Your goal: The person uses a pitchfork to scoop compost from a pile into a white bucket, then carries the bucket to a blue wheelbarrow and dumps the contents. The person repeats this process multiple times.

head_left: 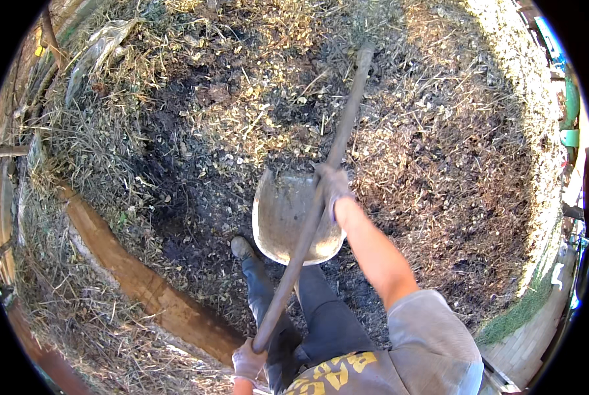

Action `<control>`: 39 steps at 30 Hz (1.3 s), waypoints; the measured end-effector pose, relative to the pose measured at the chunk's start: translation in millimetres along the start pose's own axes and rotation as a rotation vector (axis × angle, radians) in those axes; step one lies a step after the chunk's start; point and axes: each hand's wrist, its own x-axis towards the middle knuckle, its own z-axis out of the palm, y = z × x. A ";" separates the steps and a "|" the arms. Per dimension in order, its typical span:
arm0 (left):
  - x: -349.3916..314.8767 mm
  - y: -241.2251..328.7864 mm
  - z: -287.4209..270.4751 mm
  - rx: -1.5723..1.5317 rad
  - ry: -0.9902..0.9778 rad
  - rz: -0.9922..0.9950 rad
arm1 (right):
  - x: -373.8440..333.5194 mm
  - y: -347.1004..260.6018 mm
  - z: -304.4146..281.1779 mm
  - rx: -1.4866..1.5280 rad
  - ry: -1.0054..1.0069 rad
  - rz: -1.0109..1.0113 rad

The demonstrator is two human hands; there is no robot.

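Wooden pole [306,234], long, slender, greyish-brown

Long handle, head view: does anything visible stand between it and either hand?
Only what look like gloves: the left hand and right hand both close around the long handle. The pale scoop shows beyond the handle, not between it and either hand.

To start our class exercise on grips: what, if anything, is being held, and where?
A long wooden pole: the left hand grips its near end, the right hand partway along.
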 end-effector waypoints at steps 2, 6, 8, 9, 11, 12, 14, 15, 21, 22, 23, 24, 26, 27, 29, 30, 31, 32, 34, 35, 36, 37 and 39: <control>-52.1 -70.1 23.6 0.013 -0.073 -0.124 | -71.2 18.7 4.9 -0.082 0.007 0.149; -115.7 -106.1 20.2 -0.165 -0.026 -0.078 | -77.6 79.4 8.0 0.167 -0.015 0.299; -111.5 -98.2 21.9 -0.136 0.032 -0.107 | -65.4 79.8 6.7 0.186 -0.011 0.358; -110.9 -94.8 21.6 -0.154 0.074 -0.092 | -56.0 71.9 4.5 0.211 -0.088 0.362; -105.9 -120.1 48.6 -0.168 0.049 -0.053 | -29.2 60.8 -6.9 0.228 -0.173 0.341; -99.5 -117.7 48.8 -0.158 0.027 -0.044 | -10.0 62.0 -13.8 0.235 -0.180 0.312; -100.7 -123.5 55.3 -0.147 -0.018 -0.049 | -16.4 79.3 -9.6 0.198 -0.141 0.267; -105.4 -136.1 57.2 -0.141 -0.042 -0.058 | -32.0 92.1 -4.6 0.157 -0.085 0.242; -172.7 -271.1 41.8 -0.081 -0.233 -0.207 | -199.8 191.3 -12.6 0.293 0.012 0.462; -179.5 -291.5 34.4 -0.058 -0.247 -0.226 | -233.8 194.2 -12.0 0.246 -0.020 0.462; -183.5 -309.3 26.0 -0.037 -0.256 -0.250 | -264.3 196.3 -9.3 0.197 -0.050 0.463; -187.3 -324.0 17.0 -0.009 -0.261 -0.276 | -288.6 207.5 0.7 0.208 -0.024 0.539; -186.9 -347.0 4.6 0.031 -0.259 -0.312 | -314.0 236.0 7.4 0.237 0.007 0.654; -188.7 -355.2 -2.5 0.056 -0.261 -0.331 | -319.5 239.8 7.4 0.257 0.021 0.701; -165.8 -362.0 -11.6 0.110 -0.245 -0.329 | -309.4 227.2 -1.4 0.262 0.057 0.658; -150.0 -357.7 -17.0 0.141 -0.235 -0.313 | -289.4 204.1 -13.7 0.280 0.031 0.616; -127.9 -348.9 -17.4 0.174 -0.218 -0.283 | -266.7 184.2 -27.1 0.297 0.006 0.575; -99.0 -325.8 -15.8 0.219 -0.184 -0.216 | -228.1 180.0 -42.5 0.265 0.059 0.427; -51.0 -256.7 -3.8 0.255 -0.069 -0.136 | -193.5 84.0 -50.4 0.354 0.138 0.233; -19.6 -220.7 3.2 0.205 0.100 0.048 | -155.6 65.4 -75.2 0.294 0.196 0.050; 5.1 -152.1 -2.3 0.237 0.172 0.108 | -123.9 34.5 -95.6 0.275 0.185 -0.067; 28.5 -99.3 -8.3 0.134 0.155 0.218 | -95.6 -5.0 -115.3 0.201 0.147 -0.046; 60.9 3.3 -19.6 0.111 0.117 0.309 | -11.0 -57.6 -157.0 0.197 0.224 -0.213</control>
